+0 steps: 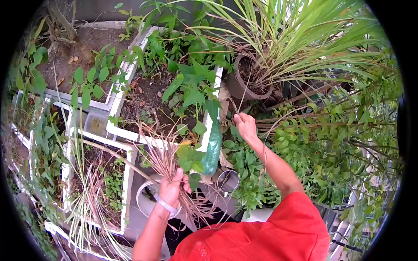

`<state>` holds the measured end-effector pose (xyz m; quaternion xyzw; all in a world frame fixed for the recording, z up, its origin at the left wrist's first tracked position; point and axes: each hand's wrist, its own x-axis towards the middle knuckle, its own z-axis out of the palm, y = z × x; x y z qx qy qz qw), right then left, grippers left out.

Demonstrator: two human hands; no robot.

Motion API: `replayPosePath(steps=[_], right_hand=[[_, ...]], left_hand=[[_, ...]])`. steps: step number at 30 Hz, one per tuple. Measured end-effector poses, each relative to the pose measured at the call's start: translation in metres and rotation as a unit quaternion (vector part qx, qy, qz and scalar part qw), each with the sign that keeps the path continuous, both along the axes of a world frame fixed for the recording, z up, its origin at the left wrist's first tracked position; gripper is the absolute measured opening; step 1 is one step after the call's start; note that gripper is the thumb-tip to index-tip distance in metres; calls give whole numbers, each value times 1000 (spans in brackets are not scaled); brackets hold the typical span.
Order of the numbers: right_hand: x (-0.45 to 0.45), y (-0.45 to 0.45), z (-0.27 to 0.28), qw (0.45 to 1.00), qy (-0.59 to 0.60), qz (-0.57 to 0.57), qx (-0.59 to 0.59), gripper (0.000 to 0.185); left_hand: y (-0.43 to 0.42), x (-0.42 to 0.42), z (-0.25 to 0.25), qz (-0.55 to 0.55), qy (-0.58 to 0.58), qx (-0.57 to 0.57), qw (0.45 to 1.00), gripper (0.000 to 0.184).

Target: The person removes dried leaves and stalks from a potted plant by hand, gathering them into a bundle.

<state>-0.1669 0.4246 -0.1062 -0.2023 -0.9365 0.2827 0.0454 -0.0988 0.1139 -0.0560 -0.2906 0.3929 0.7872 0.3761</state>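
Note:
My left hand (pixel 170 189) is closed around a thick bundle of dry brown grass leaves (pixel 161 158), whose ends stick out above and below the fist. A pale bracelet circles that wrist. Farther up and to the right, my right hand (pixel 246 126) pinches a thin dry leaf (pixel 246 89) that runs up toward the potted grass clump (pixel 272 61). Long green blades with dry ones at the base grow from this round brown pot (pixel 236 85). A green plastic bottle (pixel 213 145) stands between my hands, beside the white planter.
White box planters (pixel 130 152) with soil and leafy plants fill the left and middle. A stick (pixel 115 154) and cut long grass (pixel 87 209) lie across one. Below my left hand is a white bucket (pixel 143 200). Dense leafy branches (pixel 300 143) crowd the right.

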Motion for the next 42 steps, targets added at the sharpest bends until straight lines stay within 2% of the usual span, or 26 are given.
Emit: replayPosePath(steps=[2, 3, 6, 7, 8, 9, 10, 11, 13, 15, 16, 17, 19, 20, 22, 24, 26, 28, 30, 31, 33, 35, 37, 39, 41, 42], right_hand=[[-1, 20, 19, 999, 48, -2, 19, 28], [-8, 31, 34, 998, 35, -43, 27, 29], [-5, -2, 48, 993, -32, -52, -100, 29], [25, -64, 51, 984, -65, 119, -112, 27], [31, -103, 75, 974, -110, 156, -124, 27], [47, -125, 90, 960, -162, 181, -141, 27], [43, -121, 89, 977, -60, 100, -180, 28], [42, -114, 82, 984, -24, 86, -156, 30], [65, -138, 94, 978, -52, 167, -110, 30], [98, -158, 83, 953, -101, 259, -118, 30], [103, -173, 110, 923, -199, 295, -148, 26], [114, -175, 101, 915, -182, 320, -165, 24], [120, -168, 85, 879, -269, 291, -265, 26], [118, -160, 84, 847, -316, 281, -323, 27], [96, -139, 95, 765, -398, 289, -416, 31], [59, -97, 96, 811, -412, 267, -317, 35], [12, -48, 68, 929, -289, 109, -204, 30], [-44, 8, 22, 987, -138, 85, -13, 24], [-100, 30, -5, 996, -46, 14, -77, 24], [-123, 33, -12, 996, -51, -14, -76, 29], [-156, 33, -32, 1000, 1, -10, -5, 36], [-175, 29, -43, 998, -10, 21, 59, 39], [-185, 29, -45, 999, -36, 34, 11, 29], [-179, 23, -31, 994, -81, 66, 13, 25], [-159, 20, -32, 988, 90, 111, 60, 19], [-151, 20, -28, 987, 96, 119, 52, 20]], left_hand=[[-4, 16, -6, -21, 12, 4, 1000, 20], [-5, 23, -6, -26, 5, 10, 1000, 18], [-4, 37, -2, -21, 36, 33, 999, 16], [-1, 37, 4, -2, 35, 26, 999, 17], [0, 33, -2, 0, 44, 38, 998, 19], [-1, 35, -8, -7, 42, 48, 998, 20], [0, 37, 0, 25, 36, 51, 998, 22], [3, 31, 8, 61, 40, 55, 996, 25], [3, 26, 16, 65, 75, 72, 992, 34], [3, 27, 20, 102, 90, 93, 986, 36], [3, 25, 13, 96, 110, 97, 984, 36], [1, 26, 9, 97, 111, 97, 984, 33], [-1, 25, 7, 96, 110, 92, 985, 28], [0, 27, 8, 130, 92, 87, 983, 18], [-1, 23, 4, 157, 52, 97, 981, 17], [-6, 15, 10, 168, 27, 114, 979, 19], [-21, 2, 28, 177, 49, 121, 976, 15], [-40, -16, 57, 226, 128, 135, 956, 11], [-58, -39, 85, 276, 188, 101, 937, 12], [-65, -50, 97, 297, 235, 81, 922, 13], [-72, -68, 113, 325, 298, 66, 895, 14], [-72, -80, 108, 276, 300, 61, 911, 17], [-44, -90, 105, 282, 233, 3, 931, 23], [-22, -94, 85, 227, 187, 17, 956, 24], [0, -93, 72, 166, 172, 15, 971, 22], [10, -93, 69, 141, 163, 10, 976, 20]])
